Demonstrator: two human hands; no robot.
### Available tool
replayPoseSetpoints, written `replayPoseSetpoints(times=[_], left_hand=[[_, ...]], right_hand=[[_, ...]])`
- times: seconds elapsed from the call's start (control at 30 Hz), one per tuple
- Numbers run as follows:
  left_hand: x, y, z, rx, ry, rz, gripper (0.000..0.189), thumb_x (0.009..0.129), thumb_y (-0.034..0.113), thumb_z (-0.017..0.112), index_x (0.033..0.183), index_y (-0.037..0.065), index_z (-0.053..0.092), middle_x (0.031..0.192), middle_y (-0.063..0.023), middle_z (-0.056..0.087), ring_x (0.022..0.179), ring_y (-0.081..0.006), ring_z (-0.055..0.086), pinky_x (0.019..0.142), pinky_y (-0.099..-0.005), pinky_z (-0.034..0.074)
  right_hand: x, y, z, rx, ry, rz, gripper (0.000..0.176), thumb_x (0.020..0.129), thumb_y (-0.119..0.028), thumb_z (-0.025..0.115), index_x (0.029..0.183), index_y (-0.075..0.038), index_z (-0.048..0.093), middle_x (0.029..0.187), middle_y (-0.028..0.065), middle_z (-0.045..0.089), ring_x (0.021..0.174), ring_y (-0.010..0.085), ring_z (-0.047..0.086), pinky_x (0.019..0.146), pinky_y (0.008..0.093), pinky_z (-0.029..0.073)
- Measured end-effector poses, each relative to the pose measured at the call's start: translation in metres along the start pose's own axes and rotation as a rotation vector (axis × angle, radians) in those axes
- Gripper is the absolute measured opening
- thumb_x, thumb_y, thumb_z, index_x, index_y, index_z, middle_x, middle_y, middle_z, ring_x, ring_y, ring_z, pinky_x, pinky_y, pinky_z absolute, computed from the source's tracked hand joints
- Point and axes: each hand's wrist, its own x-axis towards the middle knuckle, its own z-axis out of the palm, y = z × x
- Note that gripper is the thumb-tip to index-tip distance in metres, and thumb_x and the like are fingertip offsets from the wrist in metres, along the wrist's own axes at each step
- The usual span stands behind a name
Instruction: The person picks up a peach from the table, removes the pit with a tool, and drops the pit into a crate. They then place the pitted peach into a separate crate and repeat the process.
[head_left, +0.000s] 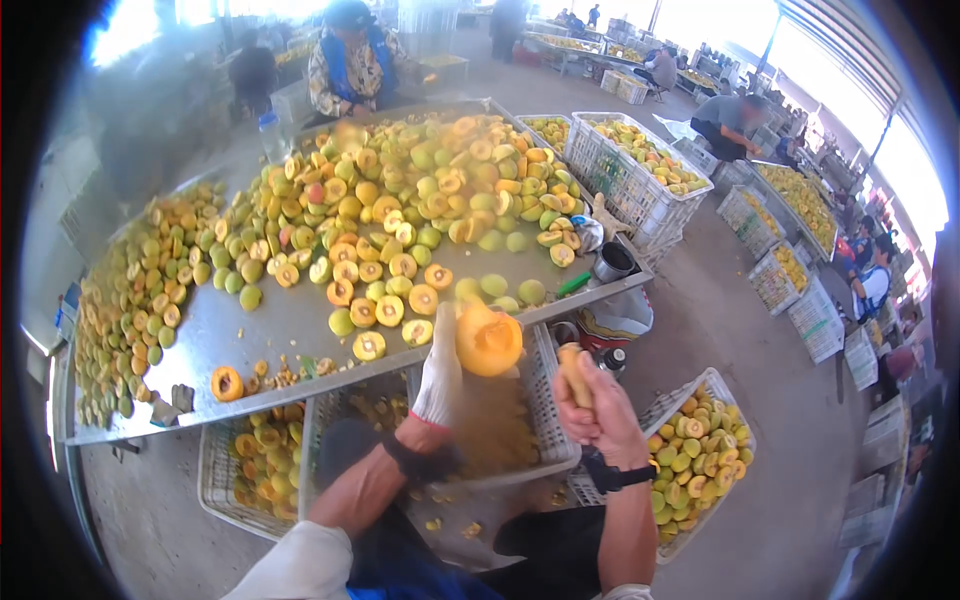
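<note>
My left hand (438, 378), in a white glove, grips a yellow peach half (490, 343) above the table's near edge. An orange hollow shows in its cut face. Bare and closed, my right hand (608, 418) holds a tool by its wooden handle (575, 374), just right of the peach half; the tool's working end cannot be made out. Beyond my hands, a heap of cut peaches (365, 215) covers much of the metal table (270, 335). A single pitted-looking half (227, 384) lies near the front edge, beside small scraps (285, 377).
Below the table edge stand plastic crates, one (560, 455) under my hands and another of peaches (700, 455) at right. A green-handled tool (575, 284) and dark metal cup (613, 262) sit at the table's right corner. Across it sits a person (350, 65). Stacked crates (640, 195) stand beyond.
</note>
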Motion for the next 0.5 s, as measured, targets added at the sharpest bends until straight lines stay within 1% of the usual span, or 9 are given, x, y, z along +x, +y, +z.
replayPoseSetpoints(times=[0.03,0.1,0.2,0.23,0.3,0.37,0.43,0.47,0.5], left_hand=[[-0.002,0.002,0.008,0.023,0.058,0.025,0.067,0.108,0.061,0.039,0.131,0.0,0.057,0.119,-0.0156,0.069,0.098,-0.0294,0.072,0.08,-0.0403,0.06],[-0.017,0.009,0.036,-0.015,0.135,0.042,0.07,0.107,0.063,0.037,0.132,0.0,0.056,0.12,-0.0181,0.068,0.098,-0.0312,0.072,0.078,-0.0413,0.061],[-0.056,0.034,0.079,-0.042,0.037,0.02,0.073,0.109,0.062,0.032,0.14,-0.001,0.052,0.13,-0.0167,0.064,0.112,-0.0279,0.067,0.094,-0.0406,0.055],[-0.068,0.044,0.096,-0.003,-0.022,0.025,0.075,0.108,0.063,0.031,0.141,-0.002,0.051,0.132,-0.0166,0.063,0.116,-0.0276,0.065,0.098,-0.0409,0.053],[-0.096,0.058,0.121,0.111,-0.179,0.102,0.08,0.108,0.065,0.028,0.145,-0.003,0.048,0.137,-0.0165,0.06,0.124,-0.0269,0.062,0.107,-0.0413,0.049],[-0.122,0.063,0.14,0.11,-0.359,0.228,0.079,0.108,0.065,0.03,0.144,-0.003,0.049,0.137,-0.0162,0.06,0.125,-0.0257,0.061,0.107,-0.041,0.049],[-0.1,0.064,0.15,0.138,-0.101,0.152,0.097,0.097,0.08,0.036,0.147,-0.003,0.046,0.134,-0.0193,0.063,0.123,-0.0306,0.063,0.108,-0.0422,0.048],[-0.118,0.069,0.158,0.096,-0.16,0.123,0.097,0.097,0.08,0.035,0.141,-0.005,0.051,0.132,-0.0173,0.064,0.12,-0.0282,0.064,0.106,-0.0422,0.05],[-0.141,0.084,0.172,0.152,-0.245,0.136,0.099,0.095,0.082,0.035,0.139,-0.006,0.052,0.129,-0.0181,0.065,0.118,-0.0279,0.064,0.105,-0.0416,0.05]], right_hand=[[0.0,-0.001,-0.007,0.012,0.04,-0.051,0.052,0.11,-0.055,0.041,0.091,-0.008,0.054,0.054,-0.0065,0.036,0.035,0.0034,0.028,0.033,0.0218,0.026],[0.003,-0.001,-0.018,0.002,0.135,-0.133,0.052,0.109,-0.056,0.042,0.092,-0.009,0.055,0.055,-0.0059,0.037,0.036,0.0048,0.028,0.034,0.0235,0.029],[0.011,0.003,-0.034,0.051,0.258,-0.118,0.05,0.109,-0.055,0.043,0.093,-0.009,0.056,0.056,-0.0054,0.038,0.036,0.0059,0.029,0.035,0.0249,0.031],[0.009,0.002,-0.033,0.057,0.261,-0.148,0.051,0.107,-0.055,0.05,0.09,-0.007,0.058,0.057,-0.0045,0.038,0.039,0.0069,0.032,0.038,0.0252,0.031],[0.016,0.012,-0.038,0.014,0.29,-0.248,0.051,0.107,-0.055,0.049,0.091,-0.007,0.058,0.057,-0.0043,0.039,0.04,0.0069,0.033,0.039,0.0254,0.032],[0.009,0.004,-0.028,0.012,0.29,-0.25,0.05,0.108,-0.054,0.049,0.092,-0.007,0.058,0.058,-0.0041,0.04,0.04,0.0068,0.033,0.039,0.0254,0.034],[0.005,0.001,-0.026,0.02,0.284,-0.215,0.05,0.108,-0.053,0.049,0.092,-0.007,0.059,0.059,-0.0041,0.041,0.04,0.0067,0.034,0.04,0.0255,0.034],[0.007,0.003,-0.03,0.027,0.275,-0.179,0.049,0.108,-0.052,0.049,0.093,-0.007,0.059,0.059,-0.0042,0.041,0.04,0.0067,0.034,0.04,0.0255,0.034],[0.008,0.008,-0.039,0.051,0.234,-0.165,0.049,0.108,-0.052,0.05,0.093,-0.007,0.059,0.06,-0.0043,0.042,0.041,0.0066,0.035,0.04,0.0253,0.034]])
